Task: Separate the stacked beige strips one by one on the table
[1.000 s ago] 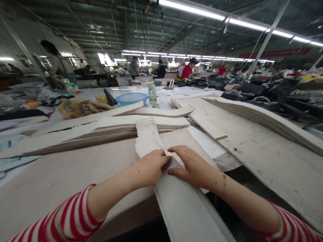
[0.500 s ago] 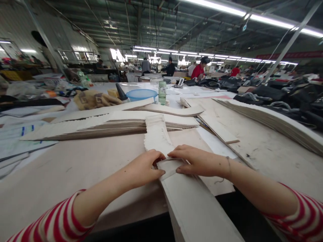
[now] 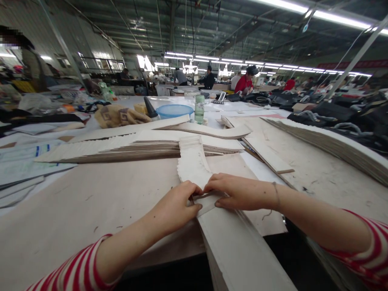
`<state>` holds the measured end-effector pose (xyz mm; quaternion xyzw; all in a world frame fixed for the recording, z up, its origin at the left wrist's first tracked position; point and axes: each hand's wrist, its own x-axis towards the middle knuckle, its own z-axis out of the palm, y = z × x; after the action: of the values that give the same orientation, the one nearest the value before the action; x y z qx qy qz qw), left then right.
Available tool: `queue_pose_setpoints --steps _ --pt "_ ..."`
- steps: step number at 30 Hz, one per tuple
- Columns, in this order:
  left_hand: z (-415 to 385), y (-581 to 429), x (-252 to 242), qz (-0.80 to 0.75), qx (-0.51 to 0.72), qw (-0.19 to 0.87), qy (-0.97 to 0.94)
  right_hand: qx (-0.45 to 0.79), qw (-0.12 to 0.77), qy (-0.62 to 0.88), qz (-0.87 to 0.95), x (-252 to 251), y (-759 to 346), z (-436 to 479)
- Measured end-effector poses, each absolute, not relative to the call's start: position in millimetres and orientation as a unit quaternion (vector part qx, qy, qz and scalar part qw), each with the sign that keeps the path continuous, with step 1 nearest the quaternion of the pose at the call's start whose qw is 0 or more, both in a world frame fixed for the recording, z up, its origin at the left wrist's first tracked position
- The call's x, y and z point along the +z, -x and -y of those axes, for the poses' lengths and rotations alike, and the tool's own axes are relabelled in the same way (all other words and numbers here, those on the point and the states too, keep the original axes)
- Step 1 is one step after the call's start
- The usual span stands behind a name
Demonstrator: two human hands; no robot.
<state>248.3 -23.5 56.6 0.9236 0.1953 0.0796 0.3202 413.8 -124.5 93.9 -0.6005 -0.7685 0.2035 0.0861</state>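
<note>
A long off-white strip of stiff-looking material [image 3: 194,159] runs away from me, its far end lying over a stack of similar strips. Its near end meets another long off-white strip [image 3: 242,246], which reaches down toward me. My left hand [image 3: 182,206] pinches the left edge where the two meet, its thumb on top. From the right side, my right hand [image 3: 235,192] grips the same place, thumb on the near strip and fingers beyond the fold. The index fingertips almost touch. What lies under the fingers is partly hidden.
A stack of off-white strips [image 3: 145,151] lies across the table ahead. Another layered stack [image 3: 342,149] is at the right. Farther back are a blue basin [image 3: 174,111], a green bottle [image 3: 199,110] and dark bags [image 3: 333,113]. A person [image 3: 33,60] stands at the far left.
The view has turned slightly left, so the table things appear farther right. More of the person at the left edge shows. Both hands keep their grip at the meeting place of the strips.
</note>
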Motion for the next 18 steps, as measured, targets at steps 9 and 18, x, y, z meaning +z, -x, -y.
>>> queue_pose_setpoints --steps 9,18 --pt "28 -244 58 -0.133 0.062 0.219 -0.965 0.169 0.072 0.611 0.770 90 -408 131" --pt "41 -238 47 -0.095 0.056 0.049 -0.993 0.055 0.066 0.646 0.758 72 -389 150"
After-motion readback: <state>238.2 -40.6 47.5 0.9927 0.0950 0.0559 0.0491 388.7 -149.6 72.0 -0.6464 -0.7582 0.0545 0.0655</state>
